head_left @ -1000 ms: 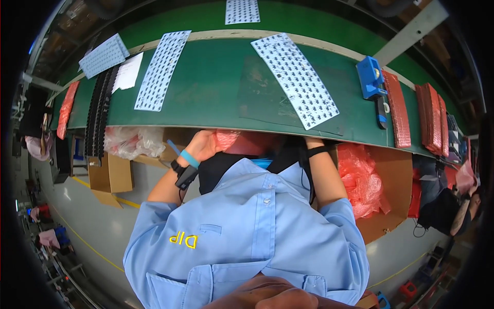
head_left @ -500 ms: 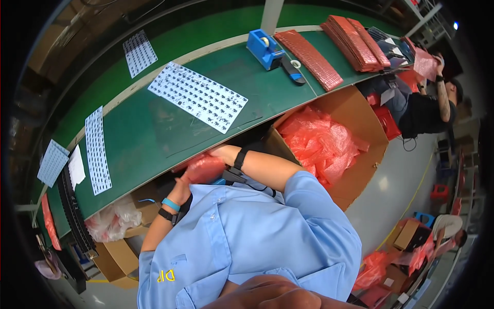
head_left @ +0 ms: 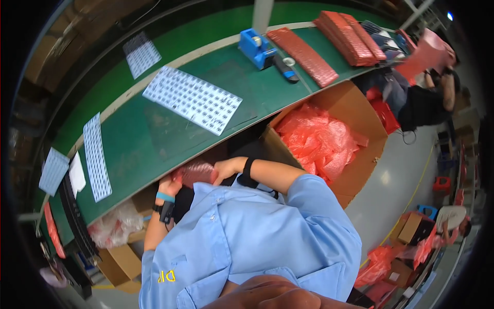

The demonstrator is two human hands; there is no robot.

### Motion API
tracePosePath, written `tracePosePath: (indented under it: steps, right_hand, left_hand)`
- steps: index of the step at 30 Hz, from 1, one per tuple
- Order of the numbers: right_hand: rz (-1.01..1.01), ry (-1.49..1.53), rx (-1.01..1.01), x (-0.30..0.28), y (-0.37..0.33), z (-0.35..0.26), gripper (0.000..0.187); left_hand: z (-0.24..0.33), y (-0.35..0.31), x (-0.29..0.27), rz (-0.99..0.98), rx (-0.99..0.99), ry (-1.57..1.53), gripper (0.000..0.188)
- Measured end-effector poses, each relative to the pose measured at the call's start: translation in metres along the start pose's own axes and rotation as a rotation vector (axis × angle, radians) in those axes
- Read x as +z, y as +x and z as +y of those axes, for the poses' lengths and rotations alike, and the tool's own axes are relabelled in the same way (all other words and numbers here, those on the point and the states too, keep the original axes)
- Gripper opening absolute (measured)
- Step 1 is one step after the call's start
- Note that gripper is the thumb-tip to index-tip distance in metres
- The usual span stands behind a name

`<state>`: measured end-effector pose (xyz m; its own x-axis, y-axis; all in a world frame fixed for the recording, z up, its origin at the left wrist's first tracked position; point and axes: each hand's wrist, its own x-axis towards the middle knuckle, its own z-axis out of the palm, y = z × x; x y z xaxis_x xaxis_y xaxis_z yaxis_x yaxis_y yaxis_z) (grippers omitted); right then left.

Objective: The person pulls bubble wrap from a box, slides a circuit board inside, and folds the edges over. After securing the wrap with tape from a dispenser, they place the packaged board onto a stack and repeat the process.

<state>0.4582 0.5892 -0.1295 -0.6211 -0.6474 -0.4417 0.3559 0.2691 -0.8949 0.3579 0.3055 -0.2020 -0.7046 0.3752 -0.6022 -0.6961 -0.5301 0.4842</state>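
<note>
Between my hands, just below the table's front edge, is a red bubble-wrap bag (head_left: 197, 174). My left hand (head_left: 170, 184) grips its left end, fingers closed. At the other end, my right hand (head_left: 226, 168) closes on the bag's edge, thumb on the near side. Whether anything is inside the bag I cannot tell; the table edge hides part of it. On the green table (head_left: 131, 167), beyond my hands, lies a white keyboard-shaped panel (head_left: 193, 100) with rows of dark marks. A second such panel (head_left: 96, 157) rests to the left.
A carton (head_left: 368, 149) of loose red bubble wrap (head_left: 319, 139) stands right of my arm. Along the table's far right are a blue tape dispenser (head_left: 254, 49), a flat red bubble-wrap packet (head_left: 303, 56) and a stack of packets (head_left: 343, 38). A co-worker (head_left: 424, 105) handles pink wrap beyond.
My hands have moved farther apart, the left going slightly left and the right coming nearer. The bag now stretches between them. At the far right, the co-worker's pink sheet has been raised and spread.
</note>
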Motion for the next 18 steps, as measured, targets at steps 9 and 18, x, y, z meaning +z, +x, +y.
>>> tracePosePath:
  steps: [9,18]
  right_hand:
    - [0.268,1.194,-0.232,-0.027,0.026,0.0,0.025]
    - [0.107,0.253,0.142,-0.005,0.031,0.013,0.03]
  left_hand:
    - [-0.039,-0.061,0.083,-0.542,-0.178,0.992,0.033]
    - [0.019,-0.06,0.105,-0.341,-0.157,0.094,0.023]
